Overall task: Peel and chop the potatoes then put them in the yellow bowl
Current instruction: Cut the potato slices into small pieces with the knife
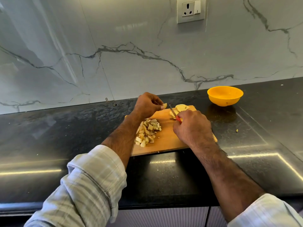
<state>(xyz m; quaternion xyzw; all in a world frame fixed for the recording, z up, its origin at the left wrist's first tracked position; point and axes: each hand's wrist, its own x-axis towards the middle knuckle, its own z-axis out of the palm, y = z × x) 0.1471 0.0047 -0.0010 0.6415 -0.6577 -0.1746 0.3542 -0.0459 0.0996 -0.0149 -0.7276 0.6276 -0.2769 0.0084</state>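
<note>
**Mid-chop: one slice lifted, bowl unfilled**

Nearest, chopped potato pile point(147, 132) sits on the left of the wooden chopping board point(165, 141), apparently parked clear of the cutting zone. Right hand point(192, 128) grips red-handled knife point(175, 114), blade angled toward uncut potato slices point(179, 108) at the far edge. Left hand point(147, 104) pinches one potato slice point(164, 106) above the board, probably repositioning it to cut. Farthest right, yellow bowl point(225, 96) on the black counter point(65, 128), looks empty, well apart

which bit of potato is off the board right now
The small pale potato slice pinched in the left hand, raised above the wooden chopping board. The diced pile and the stacked slices by the red-handled knife lie on it.
</note>
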